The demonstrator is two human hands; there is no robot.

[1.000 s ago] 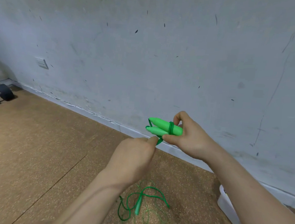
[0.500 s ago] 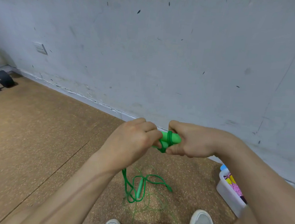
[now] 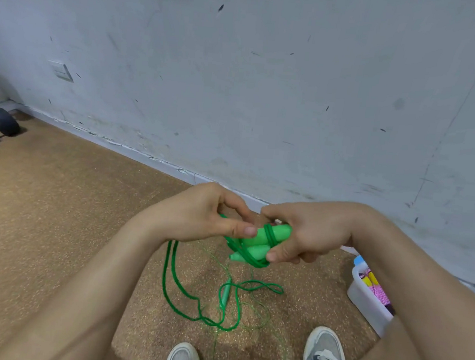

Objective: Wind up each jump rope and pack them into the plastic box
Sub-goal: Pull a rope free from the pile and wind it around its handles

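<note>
While both bare forearms reach forward over the floor, two grey shoes stand nearest, toes toward the wall: left shoe, right shoe.

Between and just beyond the shoes, slack cord lies on the floor in loose loops, with a tangle of much thinner green line around it. One pale green handle lies among these loops; cannot tell which line it belongs to.

Above the loops, held off the floor, is the green jump rope, partly wound. Its paired handles lie side by side, tips pointing left and slightly down. Several turns of cord circle them close to the right hand, and further strands cross diagonally below.

Right hand: fingers curled over the butt ends of the paired handles, thumb underneath, gripping them firmly.

Left hand: fingers curled, thumb tip touching the upper handle. The cord drops as a double strand from under this hand to the floor loops, so the hand holds the cord. The exact pinch point is hidden behind the palm.

Right of the hands, near the floor's wall edge, sits the plastic box: whitish, open-topped, partly covered by the right forearm. Pink and yellow items show inside. The green jump rope is outside the box, up and to its left.

Farthest: chipped white skirting, then the scuffed grey wall. A socket plate sits on the wall at left. A black wheel rests at the floor's far-left corner.
</note>
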